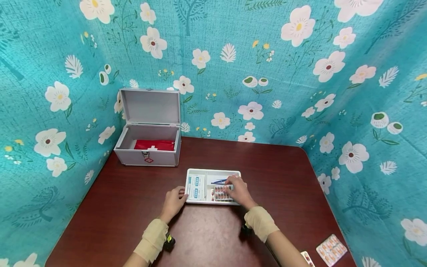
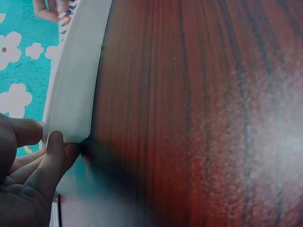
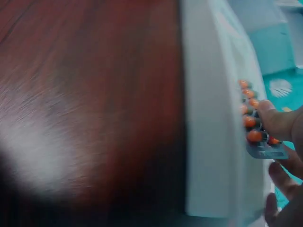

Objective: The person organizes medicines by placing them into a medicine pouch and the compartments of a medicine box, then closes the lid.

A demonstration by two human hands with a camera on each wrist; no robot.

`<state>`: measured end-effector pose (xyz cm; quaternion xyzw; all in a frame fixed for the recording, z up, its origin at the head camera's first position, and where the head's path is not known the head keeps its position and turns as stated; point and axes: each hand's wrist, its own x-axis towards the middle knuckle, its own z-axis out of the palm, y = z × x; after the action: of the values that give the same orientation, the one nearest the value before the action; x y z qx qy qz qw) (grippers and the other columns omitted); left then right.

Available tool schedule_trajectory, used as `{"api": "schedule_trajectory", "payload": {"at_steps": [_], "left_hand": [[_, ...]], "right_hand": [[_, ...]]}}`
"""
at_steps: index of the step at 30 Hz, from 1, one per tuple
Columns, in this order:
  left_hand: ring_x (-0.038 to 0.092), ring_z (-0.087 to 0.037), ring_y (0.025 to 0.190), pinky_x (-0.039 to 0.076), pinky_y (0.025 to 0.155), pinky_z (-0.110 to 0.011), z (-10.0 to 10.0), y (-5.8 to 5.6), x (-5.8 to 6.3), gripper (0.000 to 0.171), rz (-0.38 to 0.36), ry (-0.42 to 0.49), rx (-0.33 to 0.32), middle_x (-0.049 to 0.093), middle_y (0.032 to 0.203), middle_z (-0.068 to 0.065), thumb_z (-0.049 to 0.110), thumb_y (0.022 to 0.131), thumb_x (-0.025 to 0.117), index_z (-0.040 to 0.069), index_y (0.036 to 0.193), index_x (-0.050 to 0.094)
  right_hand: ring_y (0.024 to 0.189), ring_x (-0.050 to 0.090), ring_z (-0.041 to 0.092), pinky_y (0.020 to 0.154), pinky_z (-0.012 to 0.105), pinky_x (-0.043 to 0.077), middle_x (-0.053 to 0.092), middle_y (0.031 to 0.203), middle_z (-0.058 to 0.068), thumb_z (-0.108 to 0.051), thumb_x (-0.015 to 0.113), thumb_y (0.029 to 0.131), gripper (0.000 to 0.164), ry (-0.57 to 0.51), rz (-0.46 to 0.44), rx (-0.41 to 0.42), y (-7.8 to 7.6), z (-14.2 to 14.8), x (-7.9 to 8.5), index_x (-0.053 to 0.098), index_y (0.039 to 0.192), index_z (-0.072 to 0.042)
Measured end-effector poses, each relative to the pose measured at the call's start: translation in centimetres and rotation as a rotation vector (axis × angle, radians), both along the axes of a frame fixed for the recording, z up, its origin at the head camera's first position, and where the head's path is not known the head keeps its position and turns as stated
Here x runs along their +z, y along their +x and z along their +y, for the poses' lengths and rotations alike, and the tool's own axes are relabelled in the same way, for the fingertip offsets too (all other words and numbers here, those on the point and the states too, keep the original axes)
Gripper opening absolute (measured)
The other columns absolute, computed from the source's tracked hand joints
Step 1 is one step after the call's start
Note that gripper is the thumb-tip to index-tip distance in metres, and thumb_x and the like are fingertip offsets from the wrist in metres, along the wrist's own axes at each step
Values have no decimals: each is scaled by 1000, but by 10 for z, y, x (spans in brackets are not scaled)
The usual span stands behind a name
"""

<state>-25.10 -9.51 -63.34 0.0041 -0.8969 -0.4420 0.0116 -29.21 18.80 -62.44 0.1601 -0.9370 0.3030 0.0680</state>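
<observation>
A blister pack [image 1: 220, 193] of orange-and-dark capsules is at the near-right part of a white tray [image 2: 75, 90], around the middle of the dark worktop [image 1: 207, 231]. The right hand [image 1: 238, 190] pinches the pack, thumb above and fingers below, probably to control how it sits; whether it touches the tray floor is unclear. The left hand [image 1: 175, 202] grips the tray's near-left corner between thumb and fingers, seemingly to stop it sliding. White-and-blue packets [image 1: 196, 188] lie in the left compartment, apparently sorted apart from the capsules; a slim blue implement [image 1: 218, 181] lies behind the pack. Toward the worktop's far-left corner stands a silver case [image 1: 150, 158], lid raised, holding a red pouch [image 1: 160, 145]. Near the near-right corner lie a capsule sheet [image 1: 331, 250] and a partly hidden strip [image 1: 307, 258].
</observation>
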Motion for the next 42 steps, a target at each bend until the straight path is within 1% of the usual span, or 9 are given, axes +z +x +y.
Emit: {"api": "schedule_trajectory", "payload": {"at_steps": [4, 9, 16, 19, 27, 30, 35, 37, 42], "left_hand": [[74, -31, 98, 62, 83, -39, 1, -1, 0, 27, -5, 2, 0, 74, 104, -22, 7, 89, 71, -5, 113, 68], [74, -31, 96, 62, 83, -40, 0, -1, 0, 26, 5, 4, 1, 74, 103, -22, 6, 88, 72, -6, 111, 68], [74, -31, 96, 62, 84, -40, 0, -2, -2, 25, -4, 18, 6, 75, 103, -22, 6, 88, 72, -5, 111, 69], [74, -31, 97, 62, 84, -40, 0, -2, -3, 25, -5, 20, 6, 74, 103, -22, 6, 88, 72, -5, 110, 69], [74, -31, 95, 62, 83, -40, -1, -2, -5, 25, 0, 20, -4, 74, 102, -23, 6, 88, 72, -6, 110, 68], [74, -31, 96, 62, 83, -40, -1, -1, -4, 26, -3, 14, -3, 74, 103, -22, 6, 88, 72, -6, 110, 68], [74, -31, 97, 62, 84, -40, -1, -1, -4, 26, -12, 13, 5, 74, 104, -22, 7, 88, 72, -5, 111, 68], [74, -31, 97, 62, 84, -41, -1, -1, -4, 27, -15, 14, 7, 74, 104, -22, 8, 88, 72, -5, 112, 68], [74, -30, 96, 62, 84, -41, 0, -1, -5, 27, -10, 10, 7, 75, 103, -21, 8, 88, 72, -5, 112, 68]], "right_hand": [[104, 52, 30, 75, 47, 44, 62, 107, 6, -18, 85, 77, 22, 82, 51, -31, 4, -4, -7, 67, 91, -19], [96, 44, 28, 77, 41, 40, 56, 109, 15, -14, 86, 76, 25, -40, 105, 0, 7, 4, -7, 73, 97, -10], [97, 51, 34, 82, 45, 43, 60, 107, 19, -4, 84, 74, 29, -45, 199, 44, 20, 63, 17, 72, 100, -4], [103, 55, 38, 85, 49, 44, 62, 115, 19, -3, 85, 72, 32, 23, 206, 78, 39, 101, 29, 71, 102, -5], [112, 58, 38, 82, 51, 51, 60, 130, 15, -13, 88, 70, 47, 188, 0, 109, 122, 179, 50, 69, 112, -20], [113, 55, 41, 79, 47, 51, 58, 133, 19, -18, 88, 69, 45, 243, -129, 141, 149, 200, 52, 71, 111, -21], [111, 51, 45, 76, 47, 53, 55, 135, 25, -36, 78, 82, 40, 301, -430, 173, 180, 228, 43, 69, 118, -19], [108, 53, 40, 74, 44, 53, 58, 130, 22, -41, 73, 87, 43, 318, -443, 188, 189, 236, 32, 67, 122, -17], [98, 56, 11, 67, 28, 50, 65, 115, 2, -40, 71, 90, 39, 340, -276, 221, 203, 244, 1, 66, 121, -19]]}}
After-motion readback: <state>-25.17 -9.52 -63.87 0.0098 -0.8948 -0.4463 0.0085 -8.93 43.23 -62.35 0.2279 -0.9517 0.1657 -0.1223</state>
